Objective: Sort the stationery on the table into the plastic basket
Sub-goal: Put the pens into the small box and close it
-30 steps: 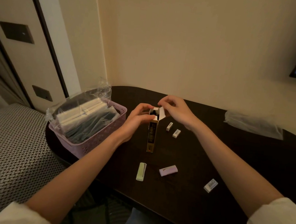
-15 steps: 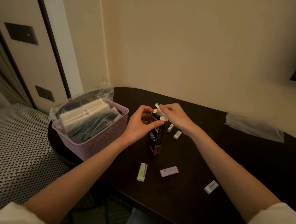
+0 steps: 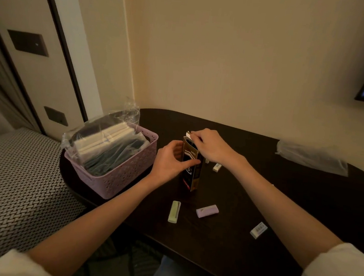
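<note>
Upright box (image 3: 190,167) between left hand (image 3: 170,161) fingers; right hand (image 3: 211,146) pinching flap

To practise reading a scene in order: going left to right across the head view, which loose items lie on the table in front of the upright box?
Green eraser → purple eraser → white eraser, all flat on the dark table.

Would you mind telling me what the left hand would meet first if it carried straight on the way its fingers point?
Almost at once, the upright box: the left hand already has its thumb across the box's front.
</note>
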`<state>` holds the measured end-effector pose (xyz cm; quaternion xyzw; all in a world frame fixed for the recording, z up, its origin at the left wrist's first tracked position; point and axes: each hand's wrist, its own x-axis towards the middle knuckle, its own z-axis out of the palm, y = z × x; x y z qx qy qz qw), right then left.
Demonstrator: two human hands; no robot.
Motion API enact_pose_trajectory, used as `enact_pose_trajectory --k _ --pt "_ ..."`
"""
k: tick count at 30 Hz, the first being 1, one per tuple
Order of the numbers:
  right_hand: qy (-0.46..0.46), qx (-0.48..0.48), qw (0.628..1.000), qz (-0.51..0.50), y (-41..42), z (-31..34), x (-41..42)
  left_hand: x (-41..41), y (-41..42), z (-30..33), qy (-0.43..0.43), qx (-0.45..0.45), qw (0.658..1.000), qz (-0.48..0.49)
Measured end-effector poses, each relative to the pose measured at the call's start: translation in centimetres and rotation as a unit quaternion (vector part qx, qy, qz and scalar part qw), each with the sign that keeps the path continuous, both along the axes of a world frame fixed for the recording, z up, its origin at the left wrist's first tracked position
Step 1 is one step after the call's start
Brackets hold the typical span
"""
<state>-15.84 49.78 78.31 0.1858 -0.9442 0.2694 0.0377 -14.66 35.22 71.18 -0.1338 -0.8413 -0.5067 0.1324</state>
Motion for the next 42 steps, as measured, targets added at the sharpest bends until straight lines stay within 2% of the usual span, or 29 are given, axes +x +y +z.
enact_pose_trajectory --k 6,10,18,23,25,28,30,31,33,35,39,42 --pt "0.038 0.058 0.998 -0.012 -0.7 -0.8 0.7 0.1 0.4 -0.2 0.027 -0.011 0.999 0.037" --pt "0.052 0.055 0.997 0.003 -0.4 -1.3 0.7 0.1 0.4 -0.4 0.033 -0.012 0.998 0.046" --pt "0.002 0.072 0.995 0.064 0.9 -1.9 0.6 0.0 0.2 -0.7 0.045 -0.019 0.998 0.046" --pt "-0.088 0.065 0.991 0.081 1.8 -1.3 0.3 0.3 0.2 -0.8 0.051 -0.001 0.998 0.039" --pt "-0.102 0.099 0.986 0.086 2.2 -0.9 0.5 0.3 0.2 -0.9 0.051 0.003 0.998 0.034" --pt "-0.073 0.175 0.977 0.094 2.3 -0.4 0.6 0.3 0.3 -0.9 0.049 0.009 0.998 0.026" --pt "-0.081 0.19 0.974 0.093 2.3 -0.1 0.5 0.2 0.1 -1.1 0.043 0.015 0.999 0.013" --pt "-0.111 0.161 0.977 0.089 2.3 0.1 0.6 0.2 0.0 -1.3 0.035 0.012 0.999 0.005" --pt "-0.186 0.035 0.979 0.072 2.2 0.4 0.6 0.1 -0.1 -1.7 0.016 -0.003 1.0 -0.007" --pt "-0.221 -0.07 0.97 0.071 2.0 0.4 0.9 0.0 -0.2 -2.1 0.009 -0.015 1.0 -0.014" --pt "-0.218 -0.156 0.958 0.101 2.3 -0.3 0.9 -0.2 -0.1 -1.3 0.014 0.004 0.999 -0.033" --pt "-0.148 -0.181 0.97 0.073 3.1 -1.5 0.4 -0.4 -0.6 -0.1 0.034 0.032 0.998 -0.051"
